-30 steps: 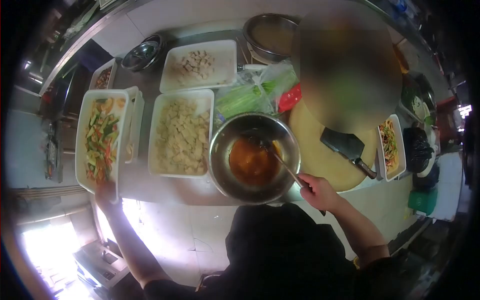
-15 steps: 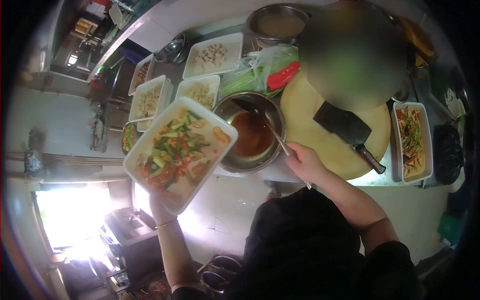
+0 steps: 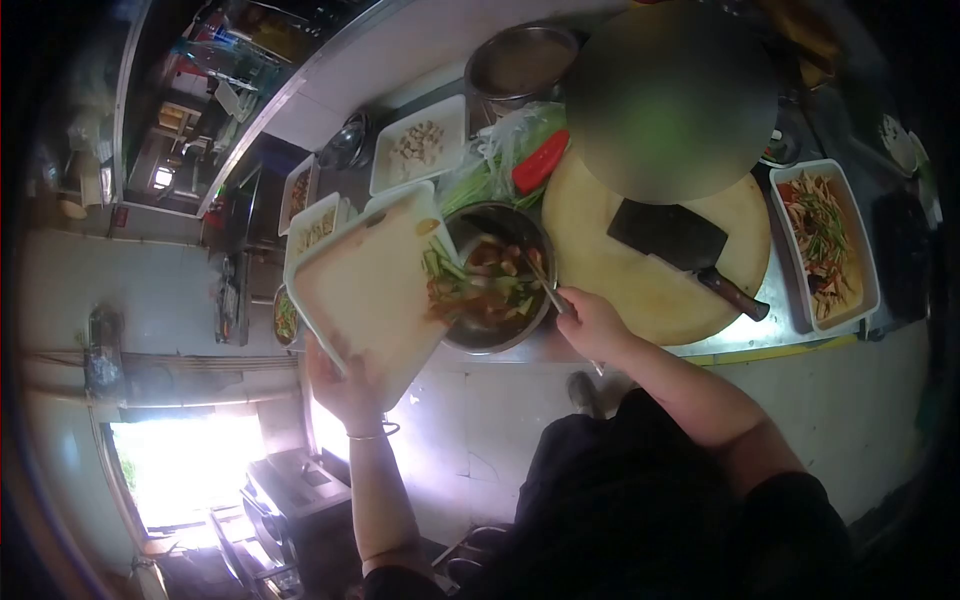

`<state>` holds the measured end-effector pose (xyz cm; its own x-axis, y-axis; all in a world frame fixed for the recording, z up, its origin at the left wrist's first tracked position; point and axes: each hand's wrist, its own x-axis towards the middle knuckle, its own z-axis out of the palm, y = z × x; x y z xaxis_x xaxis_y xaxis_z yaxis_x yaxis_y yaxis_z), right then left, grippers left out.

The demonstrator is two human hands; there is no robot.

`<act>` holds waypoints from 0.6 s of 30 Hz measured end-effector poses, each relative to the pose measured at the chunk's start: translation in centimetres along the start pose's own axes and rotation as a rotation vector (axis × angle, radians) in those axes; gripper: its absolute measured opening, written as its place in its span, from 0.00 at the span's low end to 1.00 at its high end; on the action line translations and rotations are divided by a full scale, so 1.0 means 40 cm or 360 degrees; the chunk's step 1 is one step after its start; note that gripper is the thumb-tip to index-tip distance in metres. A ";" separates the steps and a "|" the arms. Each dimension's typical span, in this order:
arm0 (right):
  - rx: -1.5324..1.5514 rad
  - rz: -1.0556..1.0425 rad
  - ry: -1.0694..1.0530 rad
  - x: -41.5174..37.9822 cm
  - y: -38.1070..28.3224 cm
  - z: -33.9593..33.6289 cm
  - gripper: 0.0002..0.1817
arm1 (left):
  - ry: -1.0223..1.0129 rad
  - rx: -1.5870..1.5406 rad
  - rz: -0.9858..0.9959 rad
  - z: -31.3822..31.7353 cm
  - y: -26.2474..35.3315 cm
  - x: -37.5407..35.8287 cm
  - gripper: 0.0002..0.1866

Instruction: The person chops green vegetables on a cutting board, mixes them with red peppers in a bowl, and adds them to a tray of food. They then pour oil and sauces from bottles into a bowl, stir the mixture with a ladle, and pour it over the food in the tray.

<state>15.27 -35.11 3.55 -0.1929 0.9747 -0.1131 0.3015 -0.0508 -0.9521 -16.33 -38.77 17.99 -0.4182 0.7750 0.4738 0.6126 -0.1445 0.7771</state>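
My left hand (image 3: 345,385) grips the lower edge of a white plastic tray (image 3: 360,290), tilted toward a metal bowl (image 3: 487,348). Chopped vegetables (image 3: 440,275), green and orange-red, slide off the tray's right side into the bowl. Pieces lie in the bowl's dark sauce. My right hand (image 3: 595,325) is closed around the metal handle of a ladle (image 3: 548,283), whose dark head rests inside the bowl, partly hidden by its contents and shadow.
Right of the bowl, a cleaver (image 3: 670,240) lies on a round cutting board (image 3: 590,270). A filled white tray (image 3: 868,290) stands farther right. Behind the bowl are a red pepper (image 3: 540,162), bagged greens (image 3: 490,165) and a tray of pale pieces (image 3: 455,130).
My left hand has tipped the tray toward the bowl, and most of its vegetables have left it. The bowl, holding only sauce before, now has vegetables in it. My right hand keeps the ladle.
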 end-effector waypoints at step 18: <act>-0.1070 -0.0162 -0.0028 0.001 -0.034 0.054 0.24 | 0.0178 0.1032 0.1224 -0.112 -0.075 0.094 0.25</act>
<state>12.82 -35.47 4.24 -0.2646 0.9634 -0.0427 0.7950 0.1928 -0.5752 -22.76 -38.17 19.30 0.2036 0.5454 0.8131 0.9745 -0.1928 -0.1147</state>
